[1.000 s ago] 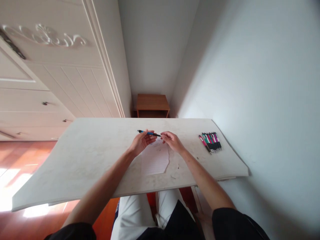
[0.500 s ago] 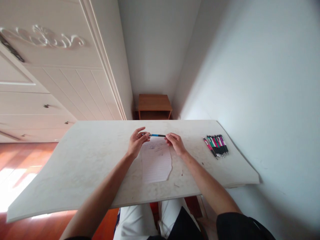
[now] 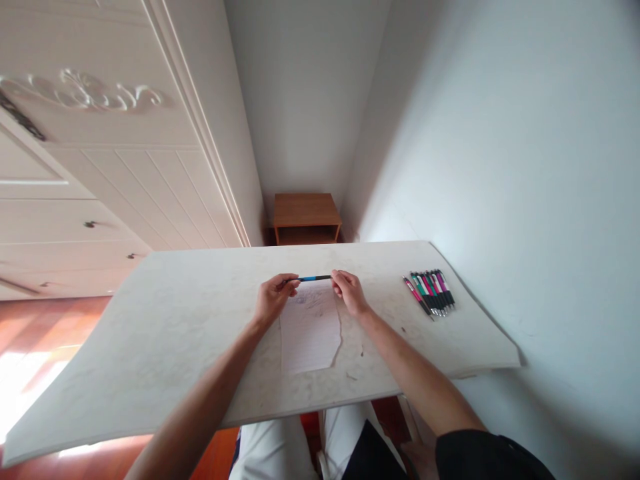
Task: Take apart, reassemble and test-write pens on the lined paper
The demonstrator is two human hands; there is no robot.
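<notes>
In the head view, your left hand (image 3: 276,295) and right hand (image 3: 349,291) meet either end of a blue-and-black pen (image 3: 314,278), whose long axis runs across from one to the other, almost level, with the right end a touch higher in the picture. It lies directly between your two sets of fingers, so neither hand is nearer: the left fingers pinch the end beyond the blue barrel, the right fingers pinch the dark end. The left grip covers that end of the pen, and at this size you can't quite tell how the fingertips sit on it. The pen spans the far edge of a sheet of lined paper (image 3: 309,343), thin and pale, torn ragged down its right side and scribbled near the top. Under it, your bench (image 3: 170,333) has a flat, off-white top, smudged and flecked with small dark bits. Well to the right, nearer your right hand, a row of pens (image 3: 434,292) lies side by side, slim barrels in green, white, pink and purple with dark grips; a pink pen (image 3: 415,291) slants just beside them. Past the far edge stands a boxy brown stand (image 3: 307,209) with a wood-like finish.
</notes>
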